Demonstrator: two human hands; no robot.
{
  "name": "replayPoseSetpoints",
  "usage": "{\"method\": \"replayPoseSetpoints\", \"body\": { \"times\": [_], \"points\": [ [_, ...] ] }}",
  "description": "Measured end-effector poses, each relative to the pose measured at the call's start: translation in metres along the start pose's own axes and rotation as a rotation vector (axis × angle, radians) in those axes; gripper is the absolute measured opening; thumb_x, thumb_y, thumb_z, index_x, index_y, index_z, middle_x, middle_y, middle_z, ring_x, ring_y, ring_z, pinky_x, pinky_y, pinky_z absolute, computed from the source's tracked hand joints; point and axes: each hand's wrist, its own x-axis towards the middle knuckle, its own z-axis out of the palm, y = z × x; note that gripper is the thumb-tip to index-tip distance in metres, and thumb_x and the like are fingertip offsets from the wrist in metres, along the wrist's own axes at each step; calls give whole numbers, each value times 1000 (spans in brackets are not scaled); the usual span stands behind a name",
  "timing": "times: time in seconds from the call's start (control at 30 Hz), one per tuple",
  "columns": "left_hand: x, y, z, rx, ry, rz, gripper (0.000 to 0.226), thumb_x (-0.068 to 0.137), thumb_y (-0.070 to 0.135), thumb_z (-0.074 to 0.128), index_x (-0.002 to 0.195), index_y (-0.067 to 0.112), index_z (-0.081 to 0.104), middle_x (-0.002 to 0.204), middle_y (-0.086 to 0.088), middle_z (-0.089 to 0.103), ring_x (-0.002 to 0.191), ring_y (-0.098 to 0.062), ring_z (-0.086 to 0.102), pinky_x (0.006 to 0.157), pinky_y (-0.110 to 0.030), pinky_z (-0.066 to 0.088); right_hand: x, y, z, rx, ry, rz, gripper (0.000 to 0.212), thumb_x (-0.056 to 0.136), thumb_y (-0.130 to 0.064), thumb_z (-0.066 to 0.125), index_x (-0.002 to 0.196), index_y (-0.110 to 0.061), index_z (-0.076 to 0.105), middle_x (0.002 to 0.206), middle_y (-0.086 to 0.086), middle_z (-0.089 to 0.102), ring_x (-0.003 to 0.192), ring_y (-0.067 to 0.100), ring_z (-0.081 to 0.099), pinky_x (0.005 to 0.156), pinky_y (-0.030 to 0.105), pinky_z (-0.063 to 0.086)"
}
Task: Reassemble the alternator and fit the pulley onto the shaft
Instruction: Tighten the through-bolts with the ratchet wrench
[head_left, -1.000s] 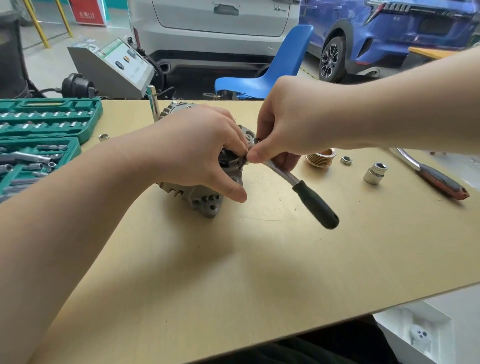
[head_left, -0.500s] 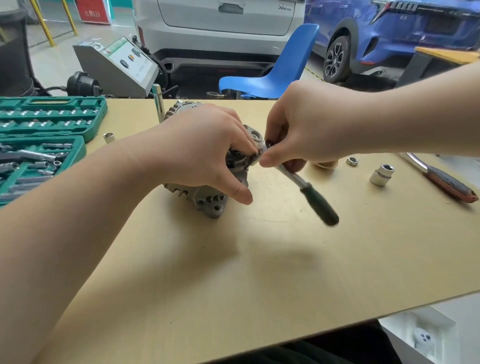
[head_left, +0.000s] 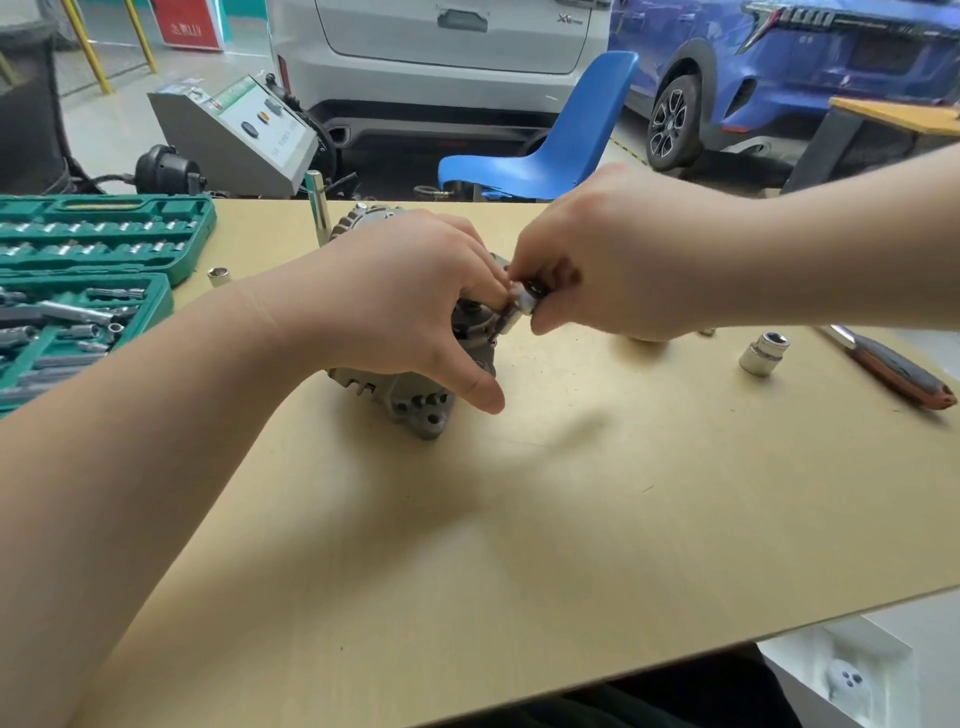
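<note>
My left hand (head_left: 410, 312) grips the grey cast-metal alternator (head_left: 415, 400) beneath it; my right hand (head_left: 602, 275) pinches a small silver socket tool (head_left: 519, 306) against its fastener. Probably tightening the housing; next needs steady turning.

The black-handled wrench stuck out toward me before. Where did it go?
The wrench swung round: its black handle no longer shows, likely hidden under the right hand, which still grips the wrench's head. The left hand still holds the alternator. The loose socket and the red-handled tool stayed put.
</note>
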Motion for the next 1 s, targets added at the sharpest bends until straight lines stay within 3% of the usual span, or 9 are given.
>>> {"method": "replayPoseSetpoints", "body": {
  "times": [0.13, 0.2, 0.37, 0.5, 0.57, 0.63, 0.73, 0.83, 1.0],
  "points": [
    [1, 1, -2, -28, -16, -7, 87, 54, 95, 63, 120, 40, 80, 118, 18, 72, 117, -8, 56, 94, -44, 56, 0, -10, 6, 816, -29, 472, 32, 70, -39, 94, 85, -16, 78, 67, -1, 78, 61, 14, 77, 49, 22, 58],
    [1, 2, -2, -39, -35, -18, 85, 53, 95, 63, 119, 43, 79, 119, 19, 70, 118, -9, 56, 95, -44, 56, 1, -13, 7, 890, -23, 519, 33, 71, -37, 93, 85, -11, 78, 67, 2, 78, 60, 17, 78, 50, 23, 60],
    [2, 2, -2, 0, -41, 6, 90, 55, 95, 58, 120, 37, 80, 118, 16, 72, 119, -9, 55, 97, -44, 55, -10, 0, 10, 72, 96, 16, 18, 91, -37, 79, 101, -22, 80, 84, -2, 75, 81, 26, 67, 74, 42, 58],
    [1, 2, -4, 9, -67, -4, 91, 54, 96, 56, 119, 37, 80, 117, 17, 69, 119, -12, 57, 97, -44, 55, -10, 10, 11, -127, 165, -427, 18, 100, -19, 72, 112, -7, 77, 102, 9, 74, 94, 38, 66, 83, 50, 55],
    [2, 2, -3, 28, -64, -3, 90, 55, 96, 57, 118, 36, 80, 116, 16, 69, 119, -12, 56, 96, -44, 55, -8, 10, 11, 70, 191, -217, 21, 91, -27, 82, 110, -17, 79, 96, -1, 76, 90, 26, 71, 84, 46, 58],
    [2, 3, -3, 40, -64, -9, 89, 56, 95, 57, 120, 37, 79, 117, 16, 70, 118, -10, 55, 94, -43, 55, -8, 6, 14, 434, 105, 184, 28, 77, -35, 92, 100, -25, 80, 83, -10, 79, 79, 12, 76, 76, 36, 64],
    [2, 4, -4, 31, -62, -11, 87, 60, 92, 64, 127, 39, 77, 123, 20, 71, 121, -6, 52, 96, -43, 55, -8, 5, 22, 952, -37, 550, 36, 62, -34, 97, 87, -13, 81, 74, 4, 80, 68, 20, 80, 55, 24, 61],
    [2, 4, -3, 32, -75, -6, 82, 64, 89, 71, 130, 38, 76, 127, 22, 70, 124, -5, 52, 98, -44, 55, -13, 3, 32, 1082, -44, 609, 39, 63, -33, 94, 89, -8, 80, 77, 10, 80, 70, 25, 80, 60, 29, 64],
    [2, 3, -2, 4, -41, -3, 84, 58, 90, 66, 124, 40, 79, 121, 22, 72, 120, -4, 54, 98, -42, 55, -21, -1, 42, 941, 154, 495, 22, 76, -34, 92, 87, -20, 79, 77, -5, 79, 71, 16, 78, 66, 35, 67]
  ]
}}
